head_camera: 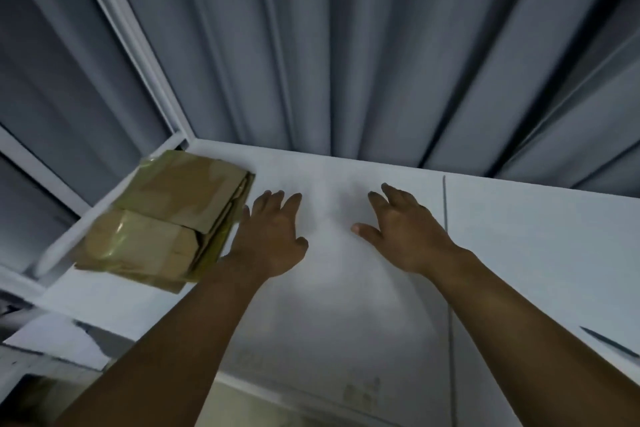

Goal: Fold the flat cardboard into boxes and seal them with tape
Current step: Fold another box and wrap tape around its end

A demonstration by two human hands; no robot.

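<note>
White table [519, 253] bears taped cardboard [162, 215]; left hand [273, 236] seemingly beside it.

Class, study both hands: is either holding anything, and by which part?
Nothing is held. The left hand and right hand are both open over the white table; the cardboard stack lies beside the left hand, ungripped.

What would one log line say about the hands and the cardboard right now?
left hand: open, beside cardboard stack | right hand: open, empty | cardboard stack: lying on white table
</note>
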